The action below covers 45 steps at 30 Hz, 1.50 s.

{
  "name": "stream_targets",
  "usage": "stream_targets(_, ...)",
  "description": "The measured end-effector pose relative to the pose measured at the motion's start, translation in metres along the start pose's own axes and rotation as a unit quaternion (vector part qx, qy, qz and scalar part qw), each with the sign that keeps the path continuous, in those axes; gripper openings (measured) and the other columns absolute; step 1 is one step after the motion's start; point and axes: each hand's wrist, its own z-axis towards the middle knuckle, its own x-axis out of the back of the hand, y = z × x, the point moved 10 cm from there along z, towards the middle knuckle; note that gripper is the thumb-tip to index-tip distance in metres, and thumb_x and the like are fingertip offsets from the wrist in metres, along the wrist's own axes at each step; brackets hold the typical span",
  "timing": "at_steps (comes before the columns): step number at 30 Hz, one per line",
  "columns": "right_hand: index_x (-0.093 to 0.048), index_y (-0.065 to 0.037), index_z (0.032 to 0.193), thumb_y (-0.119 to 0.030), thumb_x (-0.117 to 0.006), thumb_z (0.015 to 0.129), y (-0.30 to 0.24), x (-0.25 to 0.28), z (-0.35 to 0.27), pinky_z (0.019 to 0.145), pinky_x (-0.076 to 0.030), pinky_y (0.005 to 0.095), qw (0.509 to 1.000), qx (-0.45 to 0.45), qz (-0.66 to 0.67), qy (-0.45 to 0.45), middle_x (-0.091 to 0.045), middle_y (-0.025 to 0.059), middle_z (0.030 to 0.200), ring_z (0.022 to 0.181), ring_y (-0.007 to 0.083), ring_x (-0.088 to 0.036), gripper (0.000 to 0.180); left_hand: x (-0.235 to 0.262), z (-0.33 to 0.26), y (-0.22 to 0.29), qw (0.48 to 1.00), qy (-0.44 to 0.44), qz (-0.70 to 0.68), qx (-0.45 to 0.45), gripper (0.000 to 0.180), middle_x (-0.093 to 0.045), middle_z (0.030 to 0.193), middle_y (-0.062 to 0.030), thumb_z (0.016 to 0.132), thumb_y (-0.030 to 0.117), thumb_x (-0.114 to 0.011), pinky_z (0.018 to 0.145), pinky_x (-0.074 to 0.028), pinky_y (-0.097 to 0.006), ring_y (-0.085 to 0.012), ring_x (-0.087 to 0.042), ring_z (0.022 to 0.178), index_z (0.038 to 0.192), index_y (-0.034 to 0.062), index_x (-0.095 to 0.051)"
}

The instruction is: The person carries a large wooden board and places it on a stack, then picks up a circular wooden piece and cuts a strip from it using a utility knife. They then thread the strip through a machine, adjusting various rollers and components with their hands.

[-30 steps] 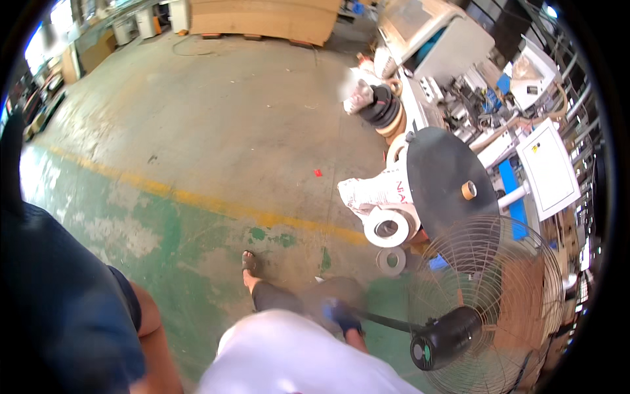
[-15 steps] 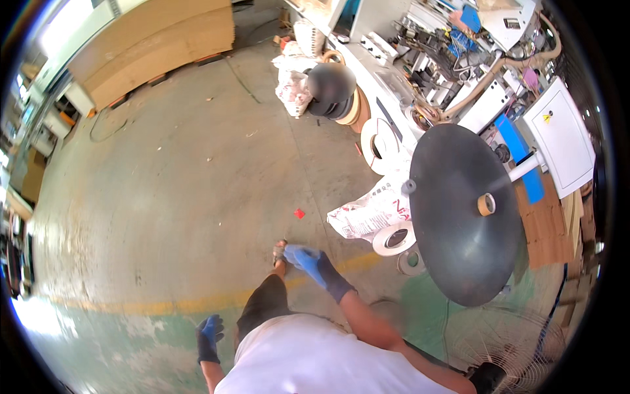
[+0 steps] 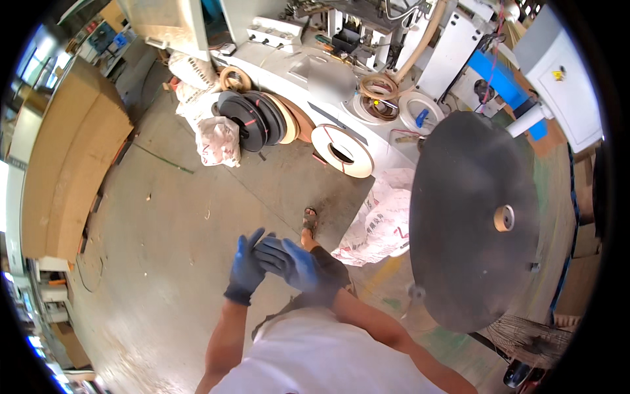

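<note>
**Nothing visibly held**

Head view: the gloved left hand (image 3: pixel 247 270) and right hand (image 3: pixel 296 264) sit close together, digits extended, pinching nothing visible (whether they touch, I cannot tell). Right of them lies a white bag (image 3: pixel 379 226); beyond, a black disc (image 3: pixel 469 223). Seemingly between grasps; any grip calls for parting them.

The left blue glove (image 3: pixel 247 269), dark-cuffed, is worn with fingers pointing forward; the right blue glove (image 3: pixel 294 264) slants toward it, blurred, fingers extended. Nearby, a crumpled white bag (image 3: pixel 379 222) with reddish print rests on the floor (image 3: pixel 174 226).
</note>
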Motion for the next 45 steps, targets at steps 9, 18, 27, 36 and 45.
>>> stream_targets(9,-0.047,-0.004,0.141,-0.029,-0.04,0.106,-0.177,0.005,0.198,0.113,-0.035,0.0343,0.99,0.086,0.096,0.052,-0.054,0.0061,0.14,0.128,0.0178,-0.051,0.043,-0.034,0.284,0.102,0.941,0.11,0.319,0.007,0.037,-0.073,0.086,-0.0121,0.104,0.027,-0.047,0.063,-0.055,-0.029,-0.0195,-0.068,0.066,0.105,-0.0029,-0.069)
stream_targets(18,-0.052,0.003,0.133,-0.028,-0.054,0.1,-0.278,0.067,0.2,0.094,-0.055,0.0418,0.957,0.085,0.08,0.265,-0.066,0.0175,0.118,0.11,0.0295,-0.066,0.045,0.158,0.6,0.216,0.817,0.179,0.545,-0.06,0.036,-0.072,0.085,-0.0076,0.101,0.031,-0.05,0.063,-0.051,-0.034,-0.0186,-0.065,0.067,0.089,0.0049,-0.072)
stream_targets(27,-0.061,-0.005,0.117,-0.041,-0.053,0.099,-0.334,0.545,0.279,0.094,-0.051,0.0457,0.637,0.39,0.412,0.522,-0.067,0.0103,0.11,0.105,0.0267,-0.063,0.042,0.079,0.647,0.247,0.714,0.147,0.683,0.039,0.043,-0.072,0.076,-0.0134,0.102,0.031,-0.05,0.06,-0.052,-0.031,-0.0183,-0.066,0.063,0.093,-0.0051,-0.073)
stream_targets(36,-0.063,-0.013,0.117,-0.039,-0.045,0.098,-0.439,0.623,0.333,0.091,-0.051,0.0474,0.652,0.567,0.376,0.335,-0.067,0.0104,0.113,0.104,0.029,-0.063,0.037,-0.019,0.645,0.169,0.801,0.091,0.581,0.116,0.031,-0.072,0.078,-0.0123,0.1,0.021,-0.056,0.06,-0.054,-0.027,-0.0159,-0.069,0.065,0.099,-0.0067,-0.07)
stream_targets(45,-0.061,-0.008,0.115,-0.035,-0.046,0.099,-0.404,0.551,0.295,0.083,-0.054,0.0465,0.66,0.572,0.38,0.304,-0.065,0.0133,0.101,0.093,0.0303,-0.064,0.035,-0.026,0.635,0.188,0.684,0.022,0.729,0.007,0.032,-0.074,0.086,-0.012,0.099,0.02,-0.053,0.069,-0.054,-0.03,-0.017,-0.069,0.075,0.097,-0.0055,-0.072)
